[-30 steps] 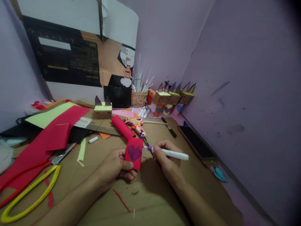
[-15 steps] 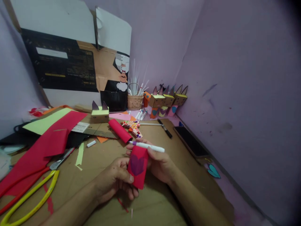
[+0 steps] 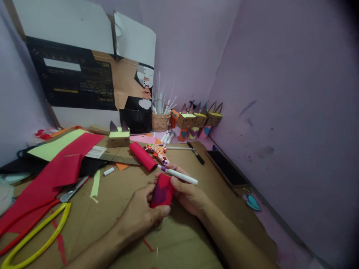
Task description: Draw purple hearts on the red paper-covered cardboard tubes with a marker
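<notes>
Head camera view, over a cardboard work surface (image 3: 117, 209): the left hand (image 3: 140, 211) is clamped on a small red piece (image 3: 168, 191) bearing a purple heart (image 3: 160, 194), its thumb across the lower end. The right hand (image 3: 190, 194) grips a white marker (image 3: 183, 176) with a purple tip end, its thumb at the upper edge of the red piece, so the two hands meet around the work, above the middle of the surface. Just beyond, a red paper roll (image 3: 143, 156) lies in line with the marker's tip; whether they touch cannot be told. A patterned glue gun (image 3: 158, 150) sits beside the roll, with a black pen (image 3: 197, 154) and a dark-screened phone (image 3: 227, 168) farther right, and a blue paper heart (image 3: 253, 202) near the phone.

At left, open scissors (image 3: 67, 211) with red and yellow handles lie partly over red paper (image 3: 47, 183), while a white cap (image 3: 109, 171) and a pale green strip (image 3: 95, 184) occupy the space between the scissors and the roll. Behind stand an eared cardboard box (image 3: 119, 140), a basket (image 3: 160, 122) of markers and pale sticks, and a row of eared figures (image 3: 187, 121), partly overlapping one another, near the wall.
</notes>
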Tool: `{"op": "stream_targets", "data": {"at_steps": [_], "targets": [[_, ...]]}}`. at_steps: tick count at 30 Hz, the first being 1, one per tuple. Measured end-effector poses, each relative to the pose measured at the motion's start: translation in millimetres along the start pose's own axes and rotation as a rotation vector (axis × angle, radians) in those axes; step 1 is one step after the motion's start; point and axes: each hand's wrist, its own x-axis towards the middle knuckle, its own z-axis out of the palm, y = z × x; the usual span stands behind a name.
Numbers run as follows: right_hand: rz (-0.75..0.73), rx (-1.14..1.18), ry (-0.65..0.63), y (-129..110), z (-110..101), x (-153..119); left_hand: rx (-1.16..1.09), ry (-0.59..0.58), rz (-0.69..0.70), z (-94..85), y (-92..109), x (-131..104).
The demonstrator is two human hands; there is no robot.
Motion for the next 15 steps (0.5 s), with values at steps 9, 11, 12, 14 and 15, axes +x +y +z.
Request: {"op": "stream_targets", "data": {"at_steps": [9, 11, 12, 14, 15], "targets": [[-0.114, -0.084, 0.114, 13.8, -6.7, 4.1, -0.034, 0.047, -0.200, 6.9, 6.8, 0.8], [-0.103, -0.100, 0.119, 14.4, -4.6, 3.7, -0.062, 0.007, -0.217, 5.4, 7.4, 1.3], [-0.093, -0.110, 0.118, 14.4, -3.6, 3.6, -0.074, -0.016, -0.225, 4.5, 7.2, 1.6], [-0.079, -0.138, 0.116, 13.5, -2.4, 3.9, -0.100, -0.049, -0.234, 2.5, 6.2, 2.3], [-0.081, -0.156, 0.115, 12.2, -2.4, 4.3, -0.115, -0.052, -0.237, 1.5, 5.6, 2.8]]}}
